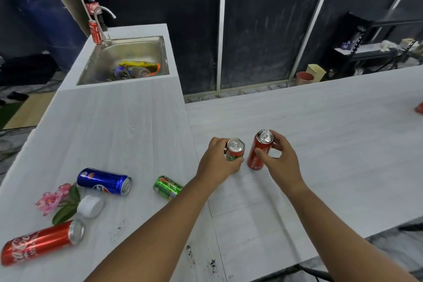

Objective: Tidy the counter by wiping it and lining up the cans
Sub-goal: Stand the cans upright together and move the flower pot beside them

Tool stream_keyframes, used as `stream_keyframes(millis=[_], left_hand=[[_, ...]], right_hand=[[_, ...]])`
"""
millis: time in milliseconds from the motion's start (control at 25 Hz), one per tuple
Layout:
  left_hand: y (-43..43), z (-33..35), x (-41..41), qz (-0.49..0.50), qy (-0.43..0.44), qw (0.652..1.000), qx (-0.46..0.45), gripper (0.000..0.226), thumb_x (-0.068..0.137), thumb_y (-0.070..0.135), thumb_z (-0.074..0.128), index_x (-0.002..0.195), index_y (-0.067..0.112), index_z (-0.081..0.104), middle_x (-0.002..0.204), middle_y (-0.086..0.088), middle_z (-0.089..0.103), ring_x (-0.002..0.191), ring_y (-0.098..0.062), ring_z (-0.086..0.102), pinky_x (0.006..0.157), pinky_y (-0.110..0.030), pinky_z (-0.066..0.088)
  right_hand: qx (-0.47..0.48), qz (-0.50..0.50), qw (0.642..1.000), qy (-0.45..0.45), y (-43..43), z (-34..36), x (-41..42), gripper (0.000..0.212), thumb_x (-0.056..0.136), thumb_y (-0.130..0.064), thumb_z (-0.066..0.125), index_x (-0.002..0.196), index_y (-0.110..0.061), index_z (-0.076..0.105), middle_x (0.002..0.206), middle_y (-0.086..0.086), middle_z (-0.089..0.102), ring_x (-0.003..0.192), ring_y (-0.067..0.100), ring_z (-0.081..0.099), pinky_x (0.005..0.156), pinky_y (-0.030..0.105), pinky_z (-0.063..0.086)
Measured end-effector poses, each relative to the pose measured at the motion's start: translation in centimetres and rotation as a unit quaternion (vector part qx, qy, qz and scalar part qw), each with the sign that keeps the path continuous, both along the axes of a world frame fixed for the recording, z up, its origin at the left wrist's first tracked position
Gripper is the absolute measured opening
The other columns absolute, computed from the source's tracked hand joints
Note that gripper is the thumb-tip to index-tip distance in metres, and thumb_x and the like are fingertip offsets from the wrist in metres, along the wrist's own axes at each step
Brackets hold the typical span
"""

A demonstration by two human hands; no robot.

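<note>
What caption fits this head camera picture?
Left hand and right hand stand two cans on the counter.

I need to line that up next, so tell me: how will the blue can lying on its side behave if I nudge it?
The blue can lies on its side on the smooth counter, so it will probably roll. Its glossy metal may be slippery. Whether it is full cannot be seen.

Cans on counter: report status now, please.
Left hand and right hand each grip an upright can. Three cans lie tipped at left. Dark specks near front edge.
</note>
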State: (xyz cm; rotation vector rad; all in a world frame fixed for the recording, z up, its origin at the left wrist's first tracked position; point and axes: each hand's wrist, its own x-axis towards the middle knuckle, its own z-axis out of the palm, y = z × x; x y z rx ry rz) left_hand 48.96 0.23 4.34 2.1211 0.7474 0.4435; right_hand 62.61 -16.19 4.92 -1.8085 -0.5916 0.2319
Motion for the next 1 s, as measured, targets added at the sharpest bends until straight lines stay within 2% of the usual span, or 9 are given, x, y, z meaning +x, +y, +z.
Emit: stream_keyframes(millis=[160, 240, 360, 480, 600, 720, 880, 1000], left_hand=[[0.1, -0.2, -2.6, 0.004, 0.015, 1.000, 0.000, 0.085, 0.079, 0.056, 0.089, 0.151, 0.032, 0.052, 0.143, 0.016, 0.052, 0.137, -0.010, 0.050, 0.110, -0.039, 0.050], [0.4, -0.8, -6.1, 0.016, -0.001, 1.000, 0.022, 0.080, 0.082, 0.060, 0.085, 0.151, 0.037, 0.051, 0.143, 0.021, 0.051, 0.139, -0.006, 0.046, 0.110, -0.031, 0.047], [1.9, -1.6, -13.2, 0.069, -0.007, 0.996, 0.060, 0.067, 0.087, 0.060, 0.080, 0.146, 0.043, 0.054, 0.142, 0.021, 0.051, 0.136, -0.003, 0.045, 0.109, -0.027, 0.045], [3.7, -1.7, -19.7, 0.133, -0.006, 0.988, 0.074, 0.062, 0.087, 0.054, 0.081, 0.143, 0.041, 0.058, 0.137, 0.019, 0.053, 0.133, -0.006, 0.046, 0.107, -0.032, 0.048], [5.3, -1.4, -24.8, 0.163, -0.012, 0.983, 0.088, 0.059, 0.088, 0.047, 0.084, 0.141, 0.031, 0.062, 0.136, 0.013, 0.058, 0.132, -0.013, 0.051, 0.109, -0.036, 0.048], [7.4, -1.1, -30.1, 0.191, 0.003, 0.975, 0.116, 0.056, 0.087, 0.043, 0.087, 0.135, 0.025, 0.066, 0.132, 0.008, 0.063, 0.128, -0.018, 0.054, 0.108, -0.040, 0.050], [9.4, -1.2, -37.1, 0.203, 0.058, 0.969, 0.130, 0.063, 0.083, 0.054, 0.087, 0.137, 0.031, 0.063, 0.139, 0.011, 0.061, 0.130, -0.014, 0.051, 0.106, -0.037, 0.049], [10.1, -1.8, -41.0, 0.201, 0.112, 0.964, 0.134, 0.072, 0.079, 0.065, 0.085, 0.141, 0.039, 0.059, 0.143, 0.015, 0.058, 0.132, -0.013, 0.049, 0.112, -0.042, 0.048]], right_hand=[[-0.005, -0.018, 1.000, 0.020, -0.6, -0.7, -1.0, 0.075, 0.086, -0.027, 0.089, 0.148, -0.043, 0.052, 0.141, -0.025, 0.061, 0.124, -0.003, 0.061, 0.094, 0.028, 0.055], [0.004, -0.063, 0.998, 0.014, -1.8, -1.4, -2.5, 0.073, 0.084, -0.034, 0.091, 0.144, -0.047, 0.051, 0.139, -0.023, 0.058, 0.124, -0.002, 0.060, 0.092, 0.030, 0.055], [0.013, -0.081, 0.997, -0.010, -3.2, -2.6, -6.0, 0.056, 0.087, -0.038, 0.088, 0.130, -0.052, 0.054, 0.129, -0.025, 0.057, 0.120, 0.000, 0.061, 0.090, 0.031, 0.057], [0.002, -0.041, 0.999, -0.018, -2.8, -3.4, -10.4, 0.044, 0.091, -0.035, 0.084, 0.124, -0.049, 0.058, 0.122, -0.021, 0.062, 0.116, 0.004, 0.064, 0.092, 0.034, 0.059], [-0.012, 0.007, 1.000, -0.012, -0.8, -3.8, -14.0, 0.038, 0.093, -0.032, 0.083, 0.124, -0.038, 0.063, 0.119, -0.016, 0.066, 0.112, 0.005, 0.067, 0.094, 0.034, 0.059], [-0.024, 0.055, 0.998, -0.010, 1.6, -3.7, -17.0, 0.035, 0.092, -0.032, 0.084, 0.123, -0.036, 0.067, 0.118, -0.016, 0.070, 0.112, 0.003, 0.067, 0.094, 0.031, 0.057], [-0.068, 0.114, 0.991, -0.006, 4.2, -3.9, -19.9, 0.049, 0.087, -0.036, 0.088, 0.131, -0.037, 0.067, 0.123, -0.016, 0.069, 0.115, 0.002, 0.064, 0.092, 0.026, 0.051], [-0.116, 0.158, 0.981, 0.010, 5.5, -4.4, -21.5, 0.063, 0.084, -0.038, 0.091, 0.140, -0.038, 0.063, 0.127, -0.020, 0.065, 0.118, 0.000, 0.061, 0.090, 0.018, 0.046]])
